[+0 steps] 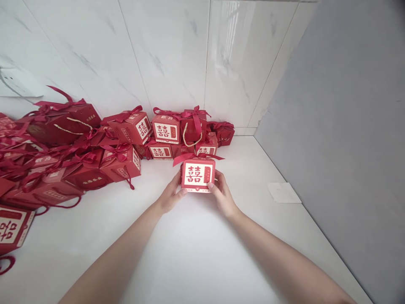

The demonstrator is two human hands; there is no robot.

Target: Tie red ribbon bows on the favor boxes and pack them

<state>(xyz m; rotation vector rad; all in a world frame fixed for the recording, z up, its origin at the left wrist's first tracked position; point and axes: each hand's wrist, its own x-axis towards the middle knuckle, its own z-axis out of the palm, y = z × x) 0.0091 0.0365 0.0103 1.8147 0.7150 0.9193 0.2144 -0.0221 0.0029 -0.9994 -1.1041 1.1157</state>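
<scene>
Two bare arms [123, 249] reach in from the bottom of the head view, over one white table [177, 261]. They end in two hands. The left hand [171, 196] holds the left side of one red box [198, 173], its thumb by the low front corner. The right hand [224, 196] holds the right side, its thumb on the front. So the grip is closed on that one box from both sides. It is in the middle, its front facing the camera, with one red ribbon [183, 157] on top. I cannot tell if its bottom touches the table.

Behind it, three upper boxes [166, 130] sit in a row, and three lower boxes [160, 151] peek out under them. One dark box [224, 134] is at the right end, near the tiled wall [177, 63]. On the left is one big heap of boxes [122, 166], too jumbled to count. One white paper [283, 193] lies on the right, by one grey panel [348, 126]. One wall socket [19, 83] is at the far left.
</scene>
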